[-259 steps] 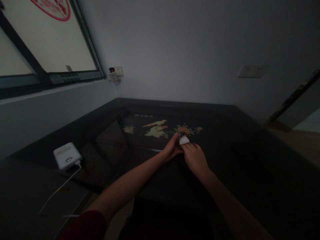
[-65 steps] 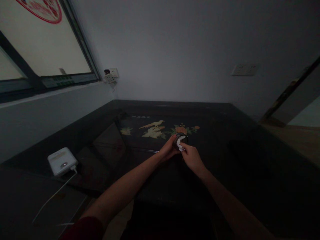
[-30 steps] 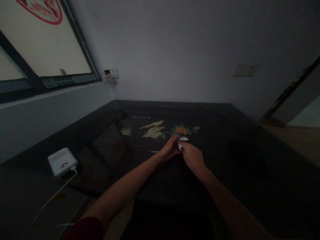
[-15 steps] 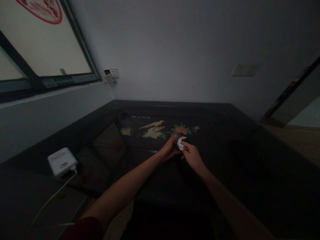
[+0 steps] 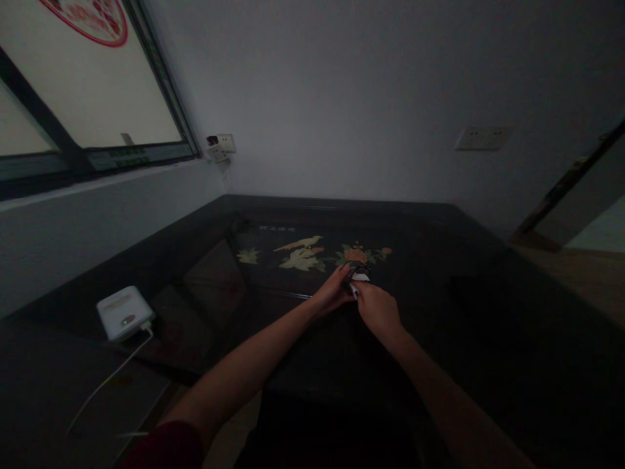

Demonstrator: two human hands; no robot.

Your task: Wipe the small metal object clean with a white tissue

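Observation:
My left hand (image 5: 333, 292) is wrapped round a small dark round object (image 5: 358, 268) held just above the dark table (image 5: 439, 273). My right hand (image 5: 377, 308) is closed beside it, pinching a small white piece (image 5: 360, 277) against the object. The room is dim, so I cannot make out what the round object is. Both hands meet near the painted bird and flowers (image 5: 312, 251) on the table top.
A white power bank (image 5: 125, 311) with a white cable (image 5: 105, 389) lies at the table's left end. A window (image 5: 73, 85) runs along the left wall, wall sockets (image 5: 221, 144) sit in the corner, another socket plate (image 5: 482, 138) on the back wall. A doorway opens at right.
My right hand has kept shifting the white piece over the round object, now covering most of it. My left hand stays in its grip. The view has barely drifted.

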